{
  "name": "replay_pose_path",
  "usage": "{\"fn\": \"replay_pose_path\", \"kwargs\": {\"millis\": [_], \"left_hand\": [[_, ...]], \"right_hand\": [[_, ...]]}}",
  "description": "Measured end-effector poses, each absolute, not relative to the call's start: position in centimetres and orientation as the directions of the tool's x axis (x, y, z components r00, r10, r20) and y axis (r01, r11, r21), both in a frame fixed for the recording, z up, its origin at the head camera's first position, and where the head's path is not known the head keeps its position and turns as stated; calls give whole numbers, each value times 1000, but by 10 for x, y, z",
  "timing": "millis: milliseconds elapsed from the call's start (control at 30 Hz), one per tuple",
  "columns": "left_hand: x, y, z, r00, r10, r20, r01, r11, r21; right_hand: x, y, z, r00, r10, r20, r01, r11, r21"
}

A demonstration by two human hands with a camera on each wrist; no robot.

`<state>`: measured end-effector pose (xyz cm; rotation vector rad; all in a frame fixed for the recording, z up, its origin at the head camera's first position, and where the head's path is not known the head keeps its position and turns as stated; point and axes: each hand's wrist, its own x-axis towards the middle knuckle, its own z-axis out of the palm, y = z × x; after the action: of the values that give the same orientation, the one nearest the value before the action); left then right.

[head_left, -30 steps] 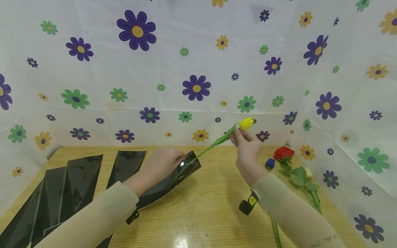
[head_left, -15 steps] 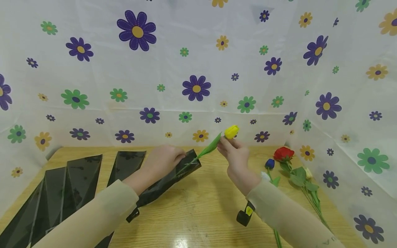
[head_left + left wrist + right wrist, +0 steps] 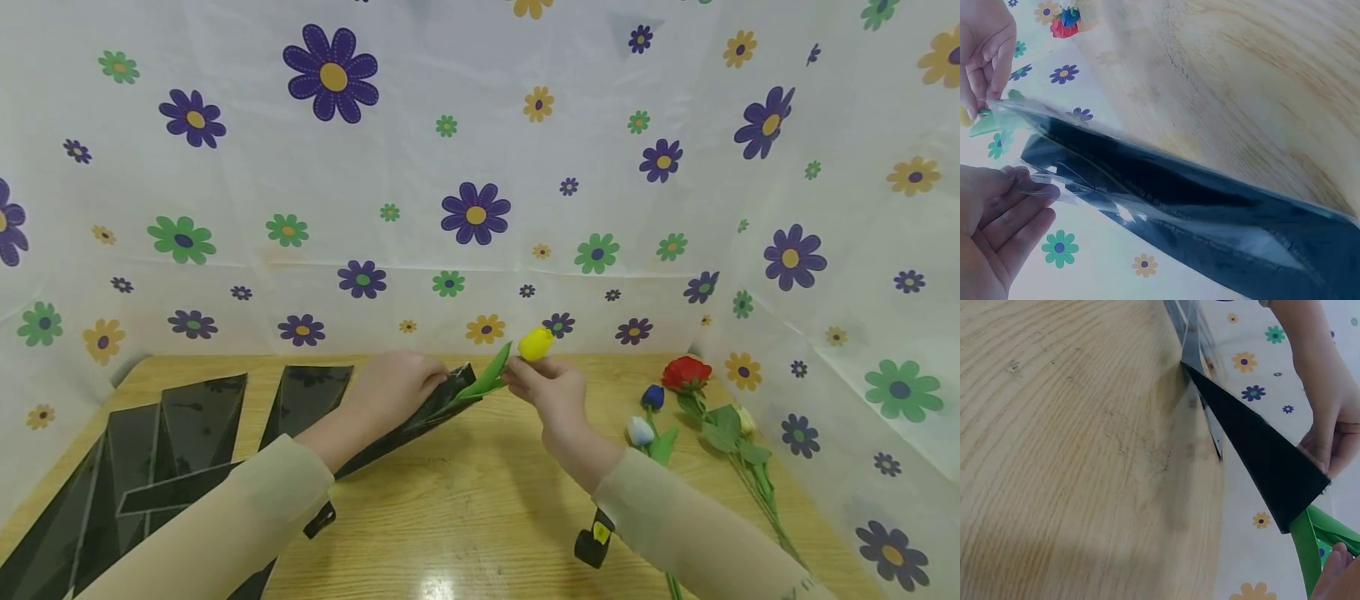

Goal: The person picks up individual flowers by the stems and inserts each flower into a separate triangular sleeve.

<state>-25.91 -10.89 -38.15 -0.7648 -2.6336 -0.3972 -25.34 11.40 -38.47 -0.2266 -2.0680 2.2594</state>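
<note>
My left hand [image 3: 393, 387] pinches the mouth edge of a black flower sleeve [image 3: 397, 437] with a clear front, holding it tilted over the table. The clear film between thumb and fingers shows in the left wrist view, where the sleeve [image 3: 1210, 206] runs off to the lower right. My right hand [image 3: 553, 400] pinches a yellow tulip [image 3: 536, 343] just under its bloom. The tulip's green leaf [image 3: 489, 377] reaches into the sleeve's mouth, and the lower stem is inside it. Bloom and right fingers are outside, close to the opening. In the right wrist view the leaf [image 3: 1307, 550] meets the sleeve's wide end.
Several black sleeves [image 3: 198, 425] lie overlapping on the left of the wooden table [image 3: 480, 525]. On the right lie a red rose [image 3: 685, 372], a blue bud [image 3: 652, 397], a pale blue-white tulip [image 3: 640, 430] and more stems. A flower-printed sheet [image 3: 420, 158] stands behind.
My right hand has moved left and down, sliding the tulip deeper into the sleeve, so its leaf is now at the mouth. My left hand has stayed in place. The blue-white tulip has come into view.
</note>
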Motion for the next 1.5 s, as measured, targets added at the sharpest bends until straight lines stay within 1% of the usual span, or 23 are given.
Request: {"fn": "replay_pose_path", "kwargs": {"millis": [333, 567, 700, 800, 933, 1033, 1200, 1500], "left_hand": [[-256, -105, -380, -765, 483, 426, 586, 796, 149], [-253, -102, -376, -788, 473, 393, 573, 798, 188], [-252, -101, -375, -787, 476, 392, 574, 798, 182], [-251, -100, -374, -787, 477, 391, 573, 800, 178], [-250, -99, -374, -783, 477, 398, 575, 800, 171], [-249, -97, -374, -766, 490, 416, 591, 791, 157], [-247, -96, -374, -738, 509, 443, 616, 776, 135], [-247, -97, -372, -761, 509, 402, 606, 779, 162]], "right_hand": [[-248, 111, -392, -995, 60, -82, 81, -23, -996], [-245, 108, -397, -996, -2, -90, 90, 8, -996], [-242, 106, -399, -995, -34, -95, 94, 24, -995], [-242, 104, -400, -992, -42, -117, 115, 39, -993], [-242, 103, -400, -989, -49, -138, 132, 105, -986], [-241, 102, -400, -987, -62, -149, 139, 143, -980], [-242, 101, -403, -982, -77, -171, 157, 157, -975], [-235, 101, -401, -984, -98, -151, 129, 204, -970]]}}
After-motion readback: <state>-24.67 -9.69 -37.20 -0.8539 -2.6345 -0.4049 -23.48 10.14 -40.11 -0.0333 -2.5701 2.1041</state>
